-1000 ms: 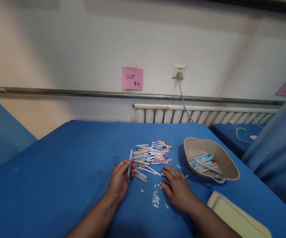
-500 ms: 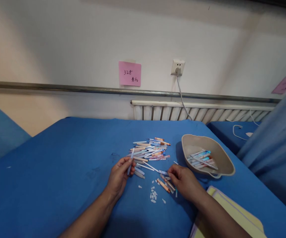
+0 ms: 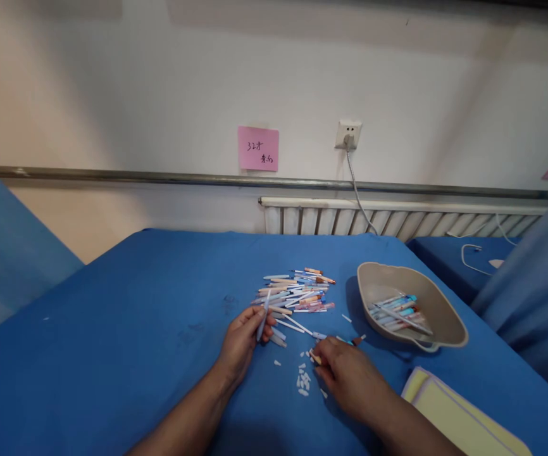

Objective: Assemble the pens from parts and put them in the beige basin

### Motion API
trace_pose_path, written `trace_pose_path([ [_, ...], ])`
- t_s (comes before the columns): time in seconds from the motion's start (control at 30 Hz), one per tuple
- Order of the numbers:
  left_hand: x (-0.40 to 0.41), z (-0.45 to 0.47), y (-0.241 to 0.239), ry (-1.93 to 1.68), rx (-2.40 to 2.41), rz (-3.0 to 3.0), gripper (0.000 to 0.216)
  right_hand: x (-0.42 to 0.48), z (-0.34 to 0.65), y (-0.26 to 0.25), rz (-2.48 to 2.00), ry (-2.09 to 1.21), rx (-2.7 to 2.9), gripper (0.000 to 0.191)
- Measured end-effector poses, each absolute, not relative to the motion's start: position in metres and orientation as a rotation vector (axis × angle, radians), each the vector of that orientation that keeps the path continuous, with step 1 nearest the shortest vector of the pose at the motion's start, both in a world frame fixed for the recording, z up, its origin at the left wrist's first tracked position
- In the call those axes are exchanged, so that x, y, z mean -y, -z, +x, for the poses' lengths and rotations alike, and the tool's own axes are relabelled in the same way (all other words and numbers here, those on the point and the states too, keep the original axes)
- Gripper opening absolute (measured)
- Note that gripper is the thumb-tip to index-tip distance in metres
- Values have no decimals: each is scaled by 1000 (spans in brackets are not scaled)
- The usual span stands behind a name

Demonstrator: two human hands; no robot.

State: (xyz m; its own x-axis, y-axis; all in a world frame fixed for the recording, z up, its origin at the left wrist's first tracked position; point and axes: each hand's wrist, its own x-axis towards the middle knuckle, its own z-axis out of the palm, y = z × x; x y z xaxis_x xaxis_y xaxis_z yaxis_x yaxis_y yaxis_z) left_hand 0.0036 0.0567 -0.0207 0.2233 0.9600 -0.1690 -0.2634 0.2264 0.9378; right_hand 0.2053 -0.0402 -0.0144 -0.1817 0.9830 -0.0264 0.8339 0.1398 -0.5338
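- Left hand pinches a grey-blue barrel.
- Right hand curls over an orange piece; cannot tell whether gripped.
- White tips: at its nine o'clock.

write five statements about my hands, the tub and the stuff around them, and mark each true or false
1. The left hand has a pale pen barrel in its grip. True.
2. Several pens lie inside the beige tub. True.
3. The right hand is inside the tub. False: the right hand is outside it, with fingertips near the small white pieces.
4. The small white pieces lie in the tub. False: they lie on the blue cloth.
5. A plug is in the wall socket. True.
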Motion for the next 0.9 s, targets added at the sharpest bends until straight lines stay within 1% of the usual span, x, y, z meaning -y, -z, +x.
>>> trace_pose_path([
  [0.13,-56,3,22,-1041,-958,945,25,41,203,16,-1744,-632,2091,17],
  [0.3,-57,4,22,-1033,-951,960,26,35,213,14,-1774,-660,1979,11],
  [0.47,-59,5,22,-1037,-974,943,27,25,236,15,-1899,-565,1861,11],
  [0.63,-59,7,21,-1041,-973,946,25,22,246,17,-1914,-571,1881,9],
  [0.9,-58,7,21,-1041,-970,955,22,24,239,17,-1863,-594,1903,11],
])
